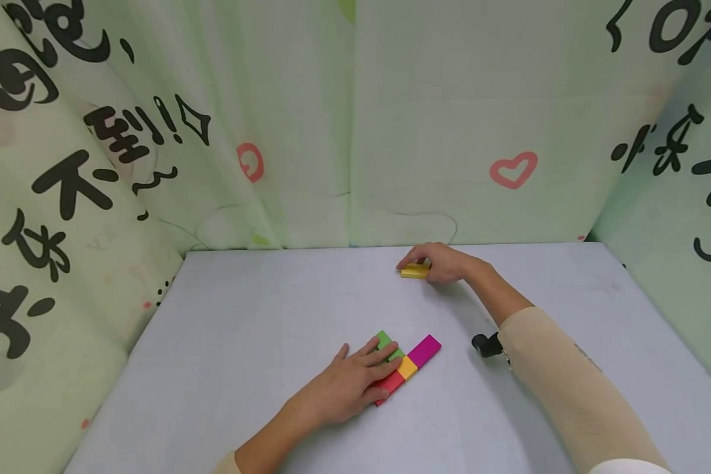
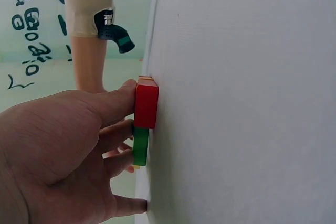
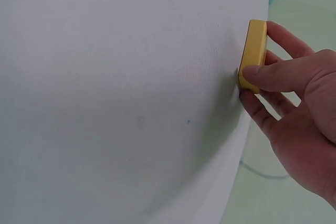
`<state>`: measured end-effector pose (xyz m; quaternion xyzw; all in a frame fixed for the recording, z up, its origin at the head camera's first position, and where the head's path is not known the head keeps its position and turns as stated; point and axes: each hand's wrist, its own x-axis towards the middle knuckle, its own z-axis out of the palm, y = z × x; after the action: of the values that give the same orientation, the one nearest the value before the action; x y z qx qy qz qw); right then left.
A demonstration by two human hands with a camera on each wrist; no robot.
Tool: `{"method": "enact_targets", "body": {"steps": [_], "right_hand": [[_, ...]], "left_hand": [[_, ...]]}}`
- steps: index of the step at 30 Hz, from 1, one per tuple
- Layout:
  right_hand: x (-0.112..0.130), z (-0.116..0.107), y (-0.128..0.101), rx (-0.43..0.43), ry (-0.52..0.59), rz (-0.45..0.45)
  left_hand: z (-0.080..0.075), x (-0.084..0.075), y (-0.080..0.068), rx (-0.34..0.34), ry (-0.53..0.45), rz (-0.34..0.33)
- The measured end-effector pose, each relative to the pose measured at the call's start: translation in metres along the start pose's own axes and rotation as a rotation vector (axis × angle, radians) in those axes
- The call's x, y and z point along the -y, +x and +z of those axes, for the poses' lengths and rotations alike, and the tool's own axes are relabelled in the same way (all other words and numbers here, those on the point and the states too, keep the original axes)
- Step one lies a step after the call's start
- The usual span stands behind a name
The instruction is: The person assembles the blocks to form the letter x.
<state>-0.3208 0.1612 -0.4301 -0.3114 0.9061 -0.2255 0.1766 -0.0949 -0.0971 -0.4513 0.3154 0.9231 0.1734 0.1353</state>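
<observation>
Yellow block (image 1: 415, 270) lies flat on the pale surface (image 1: 243, 316), well beyond the row of coloured blocks (image 1: 407, 368) and a little to the right of it, close to the curtain-side edge of the surface. We see its long axis running roughly crosswise, while the row runs on a slant toward it, its magenta end (image 1: 424, 350) being the nearest part. Our right hand (image 1: 441, 262) is the one at the yellow block: in the right wrist view the thumb (image 3: 273, 74) presses one long face and the fingers (image 3: 281, 38) curl round the opposite face, so the block (image 3: 254, 53) is pinched between them, resting against the surface. Our left hand (image 1: 346, 385) is at the row, well apart from the yellow block; its fingers (image 1: 376, 352) lie nearly straight and spread over the green block (image 1: 388, 343) and the red block (image 1: 391, 385), pressing on them rather than gripping. In the left wrist view the thumb (image 2: 113, 103) touches the side of the red block (image 2: 146, 106), with the green block (image 2: 140, 147) just below it.
</observation>
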Motion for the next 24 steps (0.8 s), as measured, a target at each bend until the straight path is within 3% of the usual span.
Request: {"method": "enact_targets", "body": {"steps": [24], "right_hand": [[-0.0017, -0.0056, 0.0032, 0.059, 0.025, 0.061]], "left_hand": [[0.0013, 0.0006, -0.0001, 0.004, 0.015, -0.008]]}}
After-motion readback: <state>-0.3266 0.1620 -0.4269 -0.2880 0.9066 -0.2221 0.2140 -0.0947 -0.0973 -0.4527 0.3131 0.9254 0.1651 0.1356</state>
